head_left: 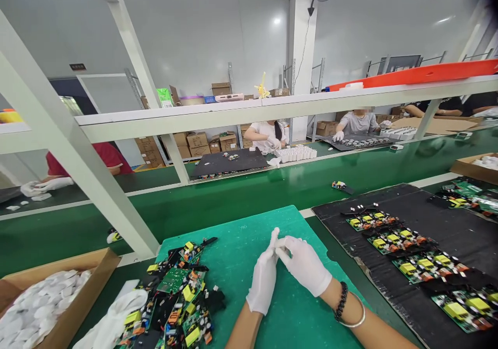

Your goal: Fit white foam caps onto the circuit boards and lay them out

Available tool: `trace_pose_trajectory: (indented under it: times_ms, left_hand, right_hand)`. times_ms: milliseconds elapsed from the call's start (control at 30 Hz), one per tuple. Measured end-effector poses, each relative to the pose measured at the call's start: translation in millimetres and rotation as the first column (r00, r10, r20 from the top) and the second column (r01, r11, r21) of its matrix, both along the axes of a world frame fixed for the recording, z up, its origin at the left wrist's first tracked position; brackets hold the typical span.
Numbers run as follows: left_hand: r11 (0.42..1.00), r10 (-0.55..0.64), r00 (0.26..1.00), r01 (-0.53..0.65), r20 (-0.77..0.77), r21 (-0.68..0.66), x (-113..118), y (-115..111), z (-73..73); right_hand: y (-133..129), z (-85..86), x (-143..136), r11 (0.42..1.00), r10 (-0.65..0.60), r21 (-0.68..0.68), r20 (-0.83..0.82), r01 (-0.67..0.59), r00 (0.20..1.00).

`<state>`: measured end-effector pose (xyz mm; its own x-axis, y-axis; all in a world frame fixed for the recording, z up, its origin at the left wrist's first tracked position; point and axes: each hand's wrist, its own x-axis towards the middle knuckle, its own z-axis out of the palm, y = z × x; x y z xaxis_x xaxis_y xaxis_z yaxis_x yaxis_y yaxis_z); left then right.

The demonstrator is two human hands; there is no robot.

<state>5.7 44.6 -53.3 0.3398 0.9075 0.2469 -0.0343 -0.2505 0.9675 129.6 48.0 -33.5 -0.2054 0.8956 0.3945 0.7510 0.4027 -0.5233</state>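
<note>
My left hand (264, 279), in a white glove, is held over the green mat (241, 235) with its fingers stretched out away from me. My right hand (305, 266), also gloved, meets it from the right. Its thumb and forefinger are pinched together at the finger part of the left glove. No separate part shows between the hands, though the inner side of the fingers is hidden. On the mat's left side lies a heap of circuit boards (171, 280) with yellow and orange components.
A carton (105, 263) of white plastic pieces and a loose white glove (116, 318) are at left. Rows of circuit boards (424, 261) lie on a black board (373, 250) at right. Beyond runs a green conveyor belt (249, 193) beneath a white shelf frame (218, 123). Several co-workers sit opposite.
</note>
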Motion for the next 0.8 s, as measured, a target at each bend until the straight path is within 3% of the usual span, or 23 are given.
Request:
trace_pose_trajectory:
  times_ms: [67,133,233,400,500,633,700,800]
  left_hand:
    - [0.981,0.135,0.981,-0.113,-0.137,0.156,2.5,1.0,0.3]
    - [0.944,0.242,0.94,-0.172,-0.239,0.282,3.0,2.6,0.5]
    - [0.929,0.256,0.931,-0.163,-0.259,0.334,-0.1,2.5,-0.7]
    - [0.89,0.306,0.918,-0.181,-0.252,0.419,-3.3,0.3,-5.1]
    - [0.885,0.342,0.907,-0.223,-0.245,0.408,-1.3,4.6,-4.0]
    - [0.925,0.272,0.93,-0.182,-0.248,0.334,0.6,10.7,-0.2]
    - [0.948,0.222,0.944,-0.151,-0.244,0.278,0.8,10.7,-0.3]
    - [0.974,0.157,0.963,-0.114,-0.22,0.196,0.7,7.1,-4.0]
  right_hand:
    - [-3.5,-4.4,-9.5,0.999,-0.025,-0.021,-0.03,0.025,0.999]
    - [-6.7,-8.1,-17.8,0.997,0.032,-0.067,-0.09,-0.038,0.995]
    - [-8.7,-9.2,-22.2,0.986,0.102,-0.111,-0.169,-0.121,0.98]
    - [-3.0,-2.7,-9.4,0.996,-0.059,-0.076,-0.158,0.048,0.986]
    - [2.8,-1.4,-0.5,0.995,-0.031,-0.094,-0.18,0.014,0.983]
    - [7.8,-2.9,6.3,0.993,0.056,-0.093,-0.209,-0.077,0.976]
    - [7.0,-2.8,6.7,0.995,0.061,-0.067,-0.161,-0.072,0.985]
    - [2.5,-1.5,2.8,0.999,-0.028,-0.02,0.024,0.028,0.999]
